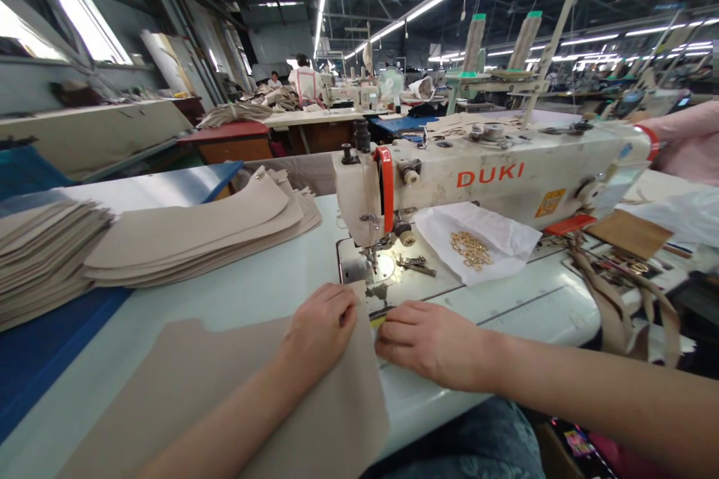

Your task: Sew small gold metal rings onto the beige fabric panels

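A large flat beige fabric piece (pixel 225 359) lies on the sewing table in front of me. My left hand (pixel 323 325) is closed on its upper right part, fingers curled and thumb pressed in, just before the needle area. My right hand (pixel 430 340) rests beside the fabric's right edge with its fingers bent together; the fingertips are turned away, and anything in them is hidden. The sewing machine (pixel 438 176) stands behind both hands, its needle and presser foot (pixel 371 258) above the metal plate. A yellow strip (pixel 380 316) shows between my hands.
Stacks of beige cut pieces (pixel 196 236) lie to the left. Small gold metal rings or buckles (pixel 470 249) sit on a white sheet (pixel 508 228) under the machine arm. Beige straps (pixel 610 307) hang at the right. Thread cones (pixel 525 41) stand behind; a person (pixel 306 82) sits farther back.
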Action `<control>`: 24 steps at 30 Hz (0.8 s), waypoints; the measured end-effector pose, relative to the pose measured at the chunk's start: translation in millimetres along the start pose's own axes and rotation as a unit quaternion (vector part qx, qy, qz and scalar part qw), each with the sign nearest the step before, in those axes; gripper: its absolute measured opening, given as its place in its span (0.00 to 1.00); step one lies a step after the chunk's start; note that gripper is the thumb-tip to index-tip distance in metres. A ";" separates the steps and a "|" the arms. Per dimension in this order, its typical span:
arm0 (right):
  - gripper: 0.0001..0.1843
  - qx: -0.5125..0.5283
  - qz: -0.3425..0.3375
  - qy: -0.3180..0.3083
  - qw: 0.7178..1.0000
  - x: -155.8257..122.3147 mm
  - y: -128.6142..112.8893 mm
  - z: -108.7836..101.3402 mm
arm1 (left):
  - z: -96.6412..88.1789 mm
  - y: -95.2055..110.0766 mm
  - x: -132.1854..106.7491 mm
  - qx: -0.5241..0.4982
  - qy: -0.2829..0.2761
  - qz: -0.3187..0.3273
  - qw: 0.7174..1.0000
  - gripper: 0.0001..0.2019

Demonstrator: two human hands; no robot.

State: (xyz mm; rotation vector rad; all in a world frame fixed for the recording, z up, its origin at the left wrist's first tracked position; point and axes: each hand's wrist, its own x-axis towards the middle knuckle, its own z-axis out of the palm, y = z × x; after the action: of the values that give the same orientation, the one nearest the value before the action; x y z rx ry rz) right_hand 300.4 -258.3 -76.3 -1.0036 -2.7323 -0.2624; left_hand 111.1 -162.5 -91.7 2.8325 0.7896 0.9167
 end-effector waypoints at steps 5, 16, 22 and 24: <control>0.08 -0.033 0.021 0.062 0.997 17.1 -0.1 12.5 | -1.5 0.8 0.5 0.005 -0.004 0.003 1.000 0.09; 0.06 0.034 0.031 0.038 0.998 22.0 -1.1 27.8 | -0.7 -5.2 0.6 0.016 -0.004 0.048 0.999 0.10; 0.08 0.052 0.032 0.047 0.997 21.8 -1.1 27.1 | 0.9 -6.4 -0.4 0.008 0.020 0.061 0.998 0.10; 0.08 0.056 0.031 0.051 0.997 22.0 -1.3 27.5 | 0.8 -6.5 0.0 0.008 0.019 0.064 0.998 0.10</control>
State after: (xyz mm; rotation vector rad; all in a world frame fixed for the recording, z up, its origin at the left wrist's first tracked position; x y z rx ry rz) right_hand 279.3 -239.1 -97.0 -1.0128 -2.5880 -0.1454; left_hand 108.6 -156.7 -93.7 2.9175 0.6266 0.9866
